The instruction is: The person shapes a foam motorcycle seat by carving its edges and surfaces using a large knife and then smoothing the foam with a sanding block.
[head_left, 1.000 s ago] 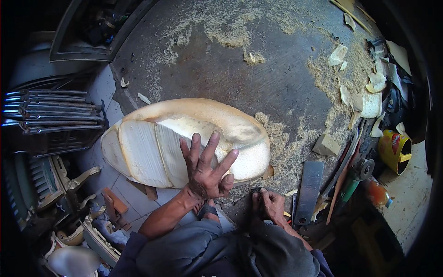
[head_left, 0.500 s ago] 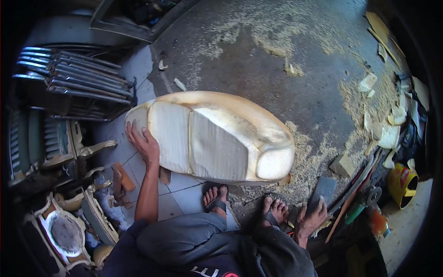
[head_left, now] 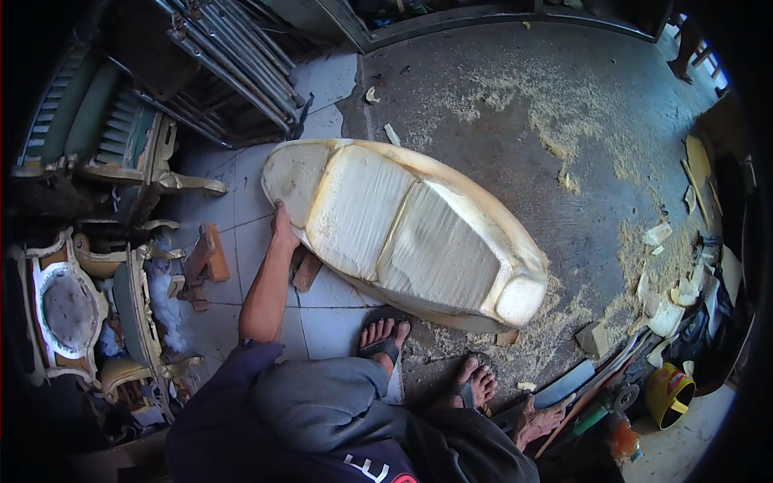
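I have my left hand (head_left: 282,228) gripping the near-left edge of the foam slab (head_left: 407,233) lying across tile and concrete, my right hand (head_left: 541,420) reaching open toward the tools (head_left: 596,394), so picking one up looks next.

Your left hand (head_left: 282,228) grips a matt, rough-cut cream foam cushion (head_left: 407,229) above gritty grey concrete (head_left: 499,72) dusted with pale crumbs.
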Tool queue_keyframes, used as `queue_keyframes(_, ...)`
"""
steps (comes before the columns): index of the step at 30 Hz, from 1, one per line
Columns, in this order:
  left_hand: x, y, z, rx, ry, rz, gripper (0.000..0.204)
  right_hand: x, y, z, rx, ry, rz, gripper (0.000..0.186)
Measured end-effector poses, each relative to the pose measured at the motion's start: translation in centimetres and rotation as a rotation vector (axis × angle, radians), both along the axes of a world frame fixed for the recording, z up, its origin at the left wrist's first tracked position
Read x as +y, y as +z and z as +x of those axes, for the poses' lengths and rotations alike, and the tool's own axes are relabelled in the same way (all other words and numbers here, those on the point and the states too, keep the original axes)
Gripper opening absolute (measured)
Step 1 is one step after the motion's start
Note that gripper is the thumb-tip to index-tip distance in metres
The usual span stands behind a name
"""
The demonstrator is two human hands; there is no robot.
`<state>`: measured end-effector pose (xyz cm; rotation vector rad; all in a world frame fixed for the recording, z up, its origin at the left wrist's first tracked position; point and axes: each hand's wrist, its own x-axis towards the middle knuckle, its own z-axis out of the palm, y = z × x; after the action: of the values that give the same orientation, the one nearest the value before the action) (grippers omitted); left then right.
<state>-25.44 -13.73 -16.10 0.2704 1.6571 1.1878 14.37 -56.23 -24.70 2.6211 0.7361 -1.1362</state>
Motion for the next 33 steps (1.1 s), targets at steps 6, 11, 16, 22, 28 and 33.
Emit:
queue_keyframes(6, -0.9, 1.9, -0.3, -0.142, 0.011, 0.073, 0.067, -0.3, -0.9, 1.3, -0.03, 0.032, 0.071, 0.073)
queue_keyframes(11, -3.3, 4.4, 1.0, -0.361, -0.062, 0.169, 0.08, -3.0, -5.2, 3.0, -0.1, 0.036, 0.055, 0.072)
queue_keyframes(16, -12.1, 6.4, 5.4, -0.326, -0.089, -0.014, 0.09, -5.3, 6.4, 19.2, -0.329, -0.29, 0.574, 0.068)
queue_keyframes(22, -22.3, 4.4, 12.3, -0.693, -0.298, -0.186, 0.06, 0.8, 1.3, 1.2, 0.055, -0.012, 0.105, 0.073)
queue_keyframes(28, -24.4, 4.7, 15.4, -0.838, -0.782, -0.537, 0.058, -2.6, 6.4, 17.0, -0.447, -0.144, 0.225, 0.079)
queue_keyframes(33, -20.2, 7.8, 15.6, -0.358, -1.255, -0.404, 0.049, 1.5, 2.5, 1.5, -0.136, -0.066, 0.178, 0.078)
